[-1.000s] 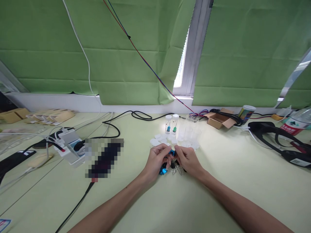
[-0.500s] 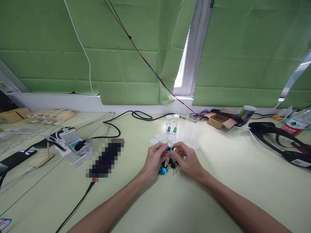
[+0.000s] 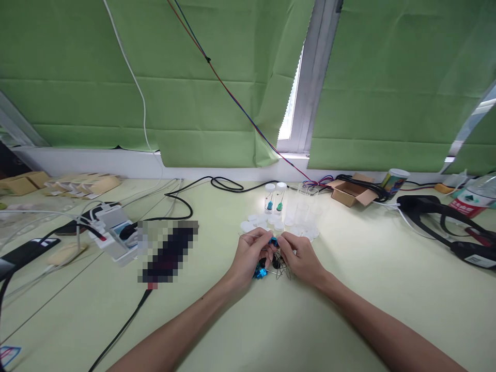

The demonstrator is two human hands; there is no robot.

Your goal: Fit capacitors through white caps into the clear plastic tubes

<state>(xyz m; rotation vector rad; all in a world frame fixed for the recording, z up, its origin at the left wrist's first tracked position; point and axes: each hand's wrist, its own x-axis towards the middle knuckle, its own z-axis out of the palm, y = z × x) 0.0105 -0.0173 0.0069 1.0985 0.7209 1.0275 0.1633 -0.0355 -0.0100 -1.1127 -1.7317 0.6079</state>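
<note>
A small shiny blue piece (image 3: 274,241) is pinched between the fingertips of both hands. My left hand (image 3: 248,254) is closed on its left side, with a thin wire sticking out to the left near the fingers. On the right side, my right hand (image 3: 301,255) grips the same piece with thumb and fingers; much of it is hidden. Below the hands lies a small pile with blue pieces (image 3: 260,273), black pieces (image 3: 276,262) and thin bent metal wires (image 3: 285,272). Just beyond stand two clear capped vials (image 3: 269,192), holding a blue and a green piece on wires.
White round lids (image 3: 248,226) and clear open tubes (image 3: 302,211) are beyond my hands. A small cardboard box (image 3: 351,192), black headset (image 3: 437,232) and bottle (image 3: 475,199) stand right. A power strip (image 3: 116,235), cables and a blurred dark device (image 3: 170,253) are left.
My right hand has moved slightly left and its fingers have closed in against the blue piece, beside the left fingertips. The blue piece has shifted slightly right.
</note>
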